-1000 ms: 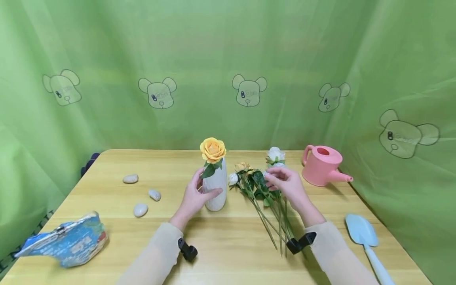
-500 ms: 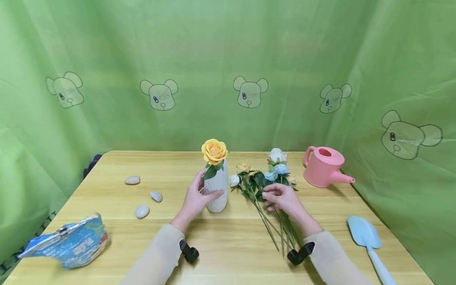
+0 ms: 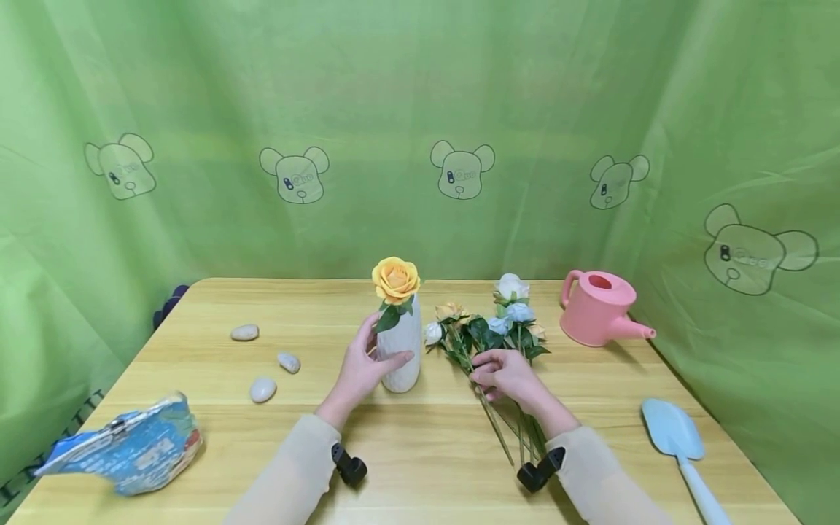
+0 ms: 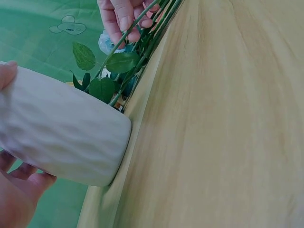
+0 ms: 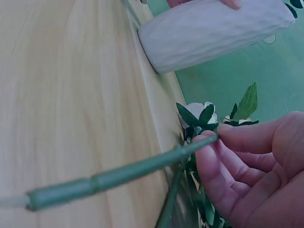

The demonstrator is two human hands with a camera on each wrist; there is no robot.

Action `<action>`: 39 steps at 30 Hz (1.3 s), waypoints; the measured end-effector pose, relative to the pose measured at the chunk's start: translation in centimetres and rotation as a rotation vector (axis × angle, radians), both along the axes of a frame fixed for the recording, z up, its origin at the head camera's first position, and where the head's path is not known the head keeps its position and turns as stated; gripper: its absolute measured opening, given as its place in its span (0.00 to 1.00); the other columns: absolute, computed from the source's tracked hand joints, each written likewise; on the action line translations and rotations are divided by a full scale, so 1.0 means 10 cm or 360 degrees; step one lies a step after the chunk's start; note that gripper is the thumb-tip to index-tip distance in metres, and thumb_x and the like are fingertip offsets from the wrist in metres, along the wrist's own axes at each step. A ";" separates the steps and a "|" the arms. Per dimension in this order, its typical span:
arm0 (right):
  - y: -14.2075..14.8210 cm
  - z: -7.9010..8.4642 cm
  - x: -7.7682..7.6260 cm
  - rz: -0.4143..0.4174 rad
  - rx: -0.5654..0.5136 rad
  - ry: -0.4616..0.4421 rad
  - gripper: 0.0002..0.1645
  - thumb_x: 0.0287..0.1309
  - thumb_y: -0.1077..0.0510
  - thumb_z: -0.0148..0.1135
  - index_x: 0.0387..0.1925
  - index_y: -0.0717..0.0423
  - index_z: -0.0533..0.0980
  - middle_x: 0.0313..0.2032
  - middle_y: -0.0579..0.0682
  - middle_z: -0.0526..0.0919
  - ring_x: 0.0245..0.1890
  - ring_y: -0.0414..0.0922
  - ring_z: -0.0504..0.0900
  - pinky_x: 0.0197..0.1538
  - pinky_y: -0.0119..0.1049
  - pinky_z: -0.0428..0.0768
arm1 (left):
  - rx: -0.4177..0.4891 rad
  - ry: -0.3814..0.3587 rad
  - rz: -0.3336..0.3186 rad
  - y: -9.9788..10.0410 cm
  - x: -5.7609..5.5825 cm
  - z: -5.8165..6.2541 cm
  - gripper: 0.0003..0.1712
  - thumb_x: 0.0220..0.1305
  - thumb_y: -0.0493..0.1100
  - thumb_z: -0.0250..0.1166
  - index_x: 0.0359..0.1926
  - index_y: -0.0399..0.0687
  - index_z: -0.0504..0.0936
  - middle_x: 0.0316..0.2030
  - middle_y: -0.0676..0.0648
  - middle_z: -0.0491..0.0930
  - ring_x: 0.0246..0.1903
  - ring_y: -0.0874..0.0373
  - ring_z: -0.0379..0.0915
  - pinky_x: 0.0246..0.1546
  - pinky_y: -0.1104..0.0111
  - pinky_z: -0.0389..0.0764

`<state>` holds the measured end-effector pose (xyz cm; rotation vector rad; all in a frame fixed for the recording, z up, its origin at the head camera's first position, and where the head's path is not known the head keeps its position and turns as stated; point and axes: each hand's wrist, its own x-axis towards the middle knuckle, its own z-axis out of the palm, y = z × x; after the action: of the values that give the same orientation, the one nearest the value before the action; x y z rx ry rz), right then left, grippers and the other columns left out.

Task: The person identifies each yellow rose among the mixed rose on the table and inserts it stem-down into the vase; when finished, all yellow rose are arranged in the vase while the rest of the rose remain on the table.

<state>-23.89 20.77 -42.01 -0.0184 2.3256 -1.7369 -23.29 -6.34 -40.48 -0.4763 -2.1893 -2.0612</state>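
A white, ripple-walled vase (image 3: 403, 350) stands upright, and my left hand (image 3: 361, 366) grips its side, fingers on one side and thumb across the front. Out of the vase rises a yellow rose (image 3: 397, 280) with green leaves. My right hand (image 3: 510, 380) is over the bunch of flowers lying right of the vase. Between thumb and forefinger it pinches a green flower stem (image 5: 137, 170), whose cut end points toward the wrist camera. The bunch has blue roses (image 3: 519, 313), a white rose (image 3: 512, 286) and pale yellow ones (image 3: 450, 312). My right hand hides part of the stems.
A pink watering can (image 3: 596, 310) stands at the back right, with a light blue trowel (image 3: 673, 429) in front of it. On the left lie three pebbles (image 3: 262, 389) and a crumpled blue bag (image 3: 141, 445). Green curtains (image 3: 394, 109) enclose the wooden table (image 3: 315, 306).
My right hand has moved down and left from the flower heads to the stems and now pinches one. My left hand stays on the vase. The blue roses have come into sight.
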 end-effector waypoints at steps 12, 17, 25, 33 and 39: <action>-0.03 0.16 0.01 -0.0060 -0.0100 0.0091 0.22 0.54 0.70 0.62 0.51 0.72 0.70 0.34 0.58 0.78 0.26 0.48 0.80 0.25 0.36 0.81 | -0.0037 0.0004 -0.0002 0.00 -0.02 -0.02 0.43 0.49 0.40 0.73 0.64 0.55 0.63 0.57 0.46 0.71 0.55 0.50 0.67 0.56 0.55 0.69; -0.05 0.31 0.01 -0.0077 -0.0137 0.0194 0.23 0.53 0.68 0.63 0.52 0.70 0.69 0.35 0.56 0.78 0.29 0.48 0.80 0.28 0.37 0.82 | -0.0032 -0.0005 -0.0017 0.00 -0.01 -0.04 0.43 0.49 0.40 0.73 0.65 0.54 0.63 0.57 0.45 0.71 0.55 0.50 0.67 0.56 0.54 0.69; -0.27 0.72 -0.07 -0.0120 -0.0422 0.0422 0.25 0.52 0.71 0.63 0.52 0.69 0.68 0.36 0.54 0.78 0.28 0.44 0.81 0.32 0.38 0.83 | -0.0038 0.0014 -0.0002 -0.03 -0.01 -0.04 0.42 0.49 0.40 0.73 0.64 0.56 0.63 0.57 0.45 0.71 0.55 0.49 0.67 0.56 0.53 0.68; -0.55 1.16 -0.12 -0.0221 -0.0576 0.0643 0.25 0.51 0.72 0.63 0.52 0.68 0.68 0.35 0.54 0.79 0.28 0.43 0.81 0.32 0.40 0.83 | -0.0044 0.0013 -0.0013 -0.03 -0.01 -0.03 0.43 0.49 0.40 0.73 0.65 0.55 0.63 0.58 0.45 0.71 0.55 0.49 0.67 0.56 0.53 0.68; -0.67 1.47 -0.18 -0.0295 -0.0700 0.0854 0.23 0.49 0.73 0.63 0.50 0.65 0.70 0.36 0.57 0.79 0.28 0.45 0.81 0.31 0.41 0.83 | -0.0018 0.0014 -0.0017 0.00 -0.01 -0.03 0.42 0.49 0.39 0.73 0.64 0.55 0.63 0.58 0.45 0.71 0.56 0.49 0.67 0.57 0.53 0.67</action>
<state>-25.72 14.06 -27.36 -0.4021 2.2634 -2.5698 -23.37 -6.38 -40.74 -0.4979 -2.1997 -2.0490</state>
